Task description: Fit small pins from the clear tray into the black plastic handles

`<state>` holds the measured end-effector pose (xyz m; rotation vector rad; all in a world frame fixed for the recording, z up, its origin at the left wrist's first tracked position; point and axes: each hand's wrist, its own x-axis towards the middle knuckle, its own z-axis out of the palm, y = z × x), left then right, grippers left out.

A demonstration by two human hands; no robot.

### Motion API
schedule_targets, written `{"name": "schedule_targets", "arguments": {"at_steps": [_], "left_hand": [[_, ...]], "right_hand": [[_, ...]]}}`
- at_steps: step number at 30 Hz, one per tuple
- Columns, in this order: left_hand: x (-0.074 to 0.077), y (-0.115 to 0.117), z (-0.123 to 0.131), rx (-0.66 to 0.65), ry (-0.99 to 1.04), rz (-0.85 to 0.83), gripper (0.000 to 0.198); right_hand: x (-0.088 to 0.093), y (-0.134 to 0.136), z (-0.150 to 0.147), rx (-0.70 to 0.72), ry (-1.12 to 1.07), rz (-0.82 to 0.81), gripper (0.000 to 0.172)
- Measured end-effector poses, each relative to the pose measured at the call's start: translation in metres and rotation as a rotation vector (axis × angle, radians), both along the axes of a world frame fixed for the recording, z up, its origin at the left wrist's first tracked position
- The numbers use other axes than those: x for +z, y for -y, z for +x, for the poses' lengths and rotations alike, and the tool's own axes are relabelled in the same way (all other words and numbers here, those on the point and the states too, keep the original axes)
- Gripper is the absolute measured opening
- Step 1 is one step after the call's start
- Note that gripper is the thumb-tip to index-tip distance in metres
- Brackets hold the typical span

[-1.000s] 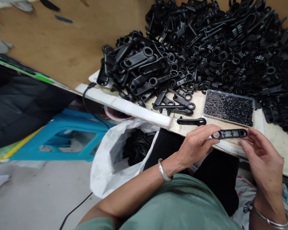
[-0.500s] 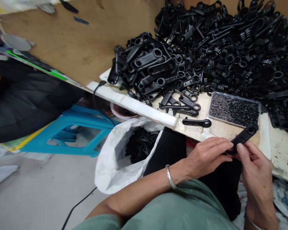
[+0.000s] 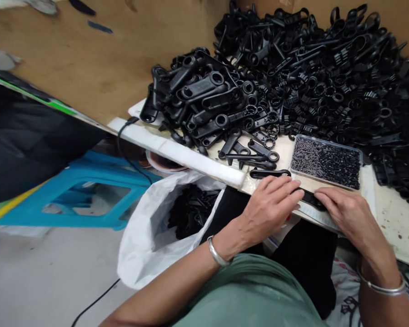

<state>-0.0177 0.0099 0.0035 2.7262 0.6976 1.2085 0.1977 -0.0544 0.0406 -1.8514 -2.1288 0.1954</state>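
Observation:
Between my hands a black plastic handle part (image 3: 312, 198) lies low at the table's front edge. My left hand (image 3: 271, 204) has its fingers closed on the part's left end, which they cover. The thumb and fingers of my right hand (image 3: 344, 210) grip its right end. Just beyond my left fingers lies another black handle part (image 3: 269, 173). Behind the held part stands a clear plastic box (image 3: 327, 164) with small metal and black pieces in it. Several loose black lever parts (image 3: 250, 152) rest to the left of the box.
A large heap of black plastic parts (image 3: 293, 77) covers the table's back. White foam (image 3: 177, 152) edges the table at left. Below it an open white sack (image 3: 139, 245) holds black parts. A blue stool (image 3: 71, 195) stands on the floor, and a black cable (image 3: 122, 154) hangs down.
Both hands have carried the handle part forward and left, down to the table edge. It was tilted up in the air and is now lower and flatter. The camera view has shifted slightly.

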Motion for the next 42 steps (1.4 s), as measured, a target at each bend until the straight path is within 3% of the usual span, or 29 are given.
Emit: {"name": "schedule_targets", "arguments": {"at_steps": [3,7,11,15,19,22,26,33,37,42], "left_hand": [[0.002,0.000,0.011,-0.050,-0.135,0.009,0.021],[0.006,-0.006,0.018,-0.092,-0.246,-0.055,0.029],[0.018,-0.014,0.019,-0.145,-0.386,-0.127,0.023],[0.032,-0.022,0.019,-0.161,-0.439,-0.221,0.017],[0.042,-0.036,0.030,-0.129,-0.397,-0.214,0.022],[0.046,-0.053,0.047,-0.132,-0.376,-0.161,0.026],[0.048,-0.071,0.073,-0.227,-0.443,-0.117,0.031],[0.041,-0.076,0.084,-0.229,-0.495,-0.115,0.032],[0.033,-0.076,0.077,-0.206,-0.436,-0.056,0.030],[0.033,-0.078,0.077,-0.142,-0.389,-0.149,0.034]], "right_hand": [[-0.002,0.008,-0.002,-0.035,0.069,0.122,0.031],[-0.001,0.019,0.013,-0.128,-0.008,0.207,0.027],[0.006,0.010,0.036,-0.273,-0.003,0.255,0.024],[0.011,-0.019,0.046,-0.204,0.168,0.145,0.025],[0.012,-0.041,0.042,-0.233,0.367,-0.017,0.022],[0.012,-0.046,0.038,-0.227,0.422,-0.049,0.018],[0.012,-0.045,0.038,-0.223,0.433,-0.035,0.019],[0.011,-0.037,0.046,-0.251,0.064,0.085,0.019],[0.011,-0.031,0.046,-0.381,-0.222,0.119,0.015],[0.011,-0.025,0.041,-0.439,-0.601,0.083,0.019]]}}
